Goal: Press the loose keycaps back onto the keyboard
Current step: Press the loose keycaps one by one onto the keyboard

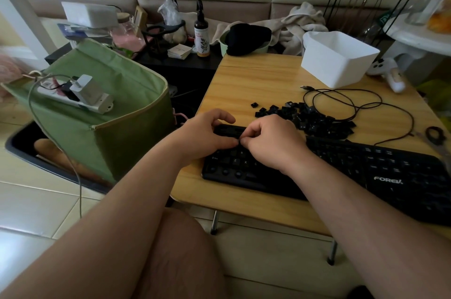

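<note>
Keycaps (pixel 314 119) lie in a loose black heap on the table (pixel 253 84), just past the far edge of the keyboard (pixel 353 169) and at about one o'clock from the hands. One cap (pixel 254 104) sits apart at the heap's ten o'clock side. Legends on the heaped caps are too small to read.

The keyboard runs across the near side of the table, its right end cut off by the frame edge; both hands cover much of its left part, so which sockets there are bare cannot be told. A few letters show below the hands.

The left hand (pixel 207 135) rests on the keyboard's left end with fingers curled, thumb and forefinger tip meeting the right hand's. The right hand (pixel 271 142) is curled too, its fingers (pixel 246 136) pinched together at the same spot. Whether a cap is held between them cannot be made out; the pinch hides it.

A black cable (pixel 346 103) loops on the table at the heap's twelve to three o'clock, touching its far edge. A white bin (pixel 339 59) stands farther back, at one o'clock from the heap. A green bag (pixel 109 113) sits on the floor at nine o'clock from the hands.
</note>
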{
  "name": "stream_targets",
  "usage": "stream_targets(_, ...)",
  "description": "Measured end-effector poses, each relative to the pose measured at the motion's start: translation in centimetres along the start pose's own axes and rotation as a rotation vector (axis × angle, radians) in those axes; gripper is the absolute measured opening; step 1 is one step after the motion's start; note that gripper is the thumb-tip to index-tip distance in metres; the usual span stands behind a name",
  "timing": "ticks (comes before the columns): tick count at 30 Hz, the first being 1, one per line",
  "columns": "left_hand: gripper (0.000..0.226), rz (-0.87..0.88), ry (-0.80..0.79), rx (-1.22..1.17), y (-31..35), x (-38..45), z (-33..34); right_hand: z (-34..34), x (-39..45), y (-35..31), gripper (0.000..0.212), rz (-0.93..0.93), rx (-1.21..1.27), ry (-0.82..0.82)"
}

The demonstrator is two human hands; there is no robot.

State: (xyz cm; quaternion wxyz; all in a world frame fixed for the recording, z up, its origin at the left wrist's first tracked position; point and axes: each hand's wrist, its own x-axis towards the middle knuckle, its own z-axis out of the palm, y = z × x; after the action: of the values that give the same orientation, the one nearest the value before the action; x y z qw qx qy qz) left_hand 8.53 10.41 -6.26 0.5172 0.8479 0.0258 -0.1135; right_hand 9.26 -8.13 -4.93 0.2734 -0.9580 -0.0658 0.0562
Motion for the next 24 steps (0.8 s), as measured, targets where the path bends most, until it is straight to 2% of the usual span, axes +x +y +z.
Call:
stream_targets(3, 0.049, 0.001, 0.0, -0.008, 0.1, 0.0, 0.0, -0.1, 0.3, -0.5, 0.016, 0.015, 0.007, -0.033)
stream_targets(11, 0.054, -0.015, -0.026, -0.031, 0.5, -0.2, 0.1, -0.7, 0.3, -1.3, 0.011, 0.038, -0.037, -0.073)
stream_targets(20, 0.049, -0.034, -0.001, -0.034, 0.7, -0.3, 0.5, -0.5, 0.0, -1.7, 0.018, 0.047, -0.051, -0.103)
stream_targets(24, 0.039, -0.049, 0.018, -0.069, 0.9, -0.2, 0.7, -0.4, 0.5, -0.8, 0.019, 0.06, 0.126, -0.078)
